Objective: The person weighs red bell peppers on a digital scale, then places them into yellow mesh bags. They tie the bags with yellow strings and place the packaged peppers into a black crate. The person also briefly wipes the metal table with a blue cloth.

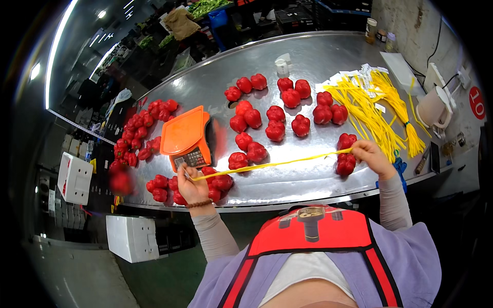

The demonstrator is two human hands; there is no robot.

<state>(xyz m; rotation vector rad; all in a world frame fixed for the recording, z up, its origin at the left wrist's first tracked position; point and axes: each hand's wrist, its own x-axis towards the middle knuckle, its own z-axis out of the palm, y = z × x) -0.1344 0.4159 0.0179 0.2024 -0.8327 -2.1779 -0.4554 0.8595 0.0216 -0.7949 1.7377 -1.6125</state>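
A yellow net sleeve [265, 165] is stretched taut across the front of the steel table. My left hand [193, 189] grips its left end, where a small white tag shows by the fingers, just in front of an orange digital scale [185, 131]. At the other end, my right hand [370, 156] pinches the sleeve. Beside that hand sit red bell peppers [346, 164], partly crossed by the sleeve. More red bell peppers [223, 182] lie around my left hand, some partly hidden by it. Small clusters of bell peppers [275, 131] stand over the middle of the table.
A heap of bell peppers [134, 131] lies left of the scale. Yellow net sleeves with white tags [362, 104] are piled at right, near a kettle [433, 107], a knife [422, 161] and a phone [434, 158]. White foam boxes [133, 236] stand left, below the table's edge [277, 208].
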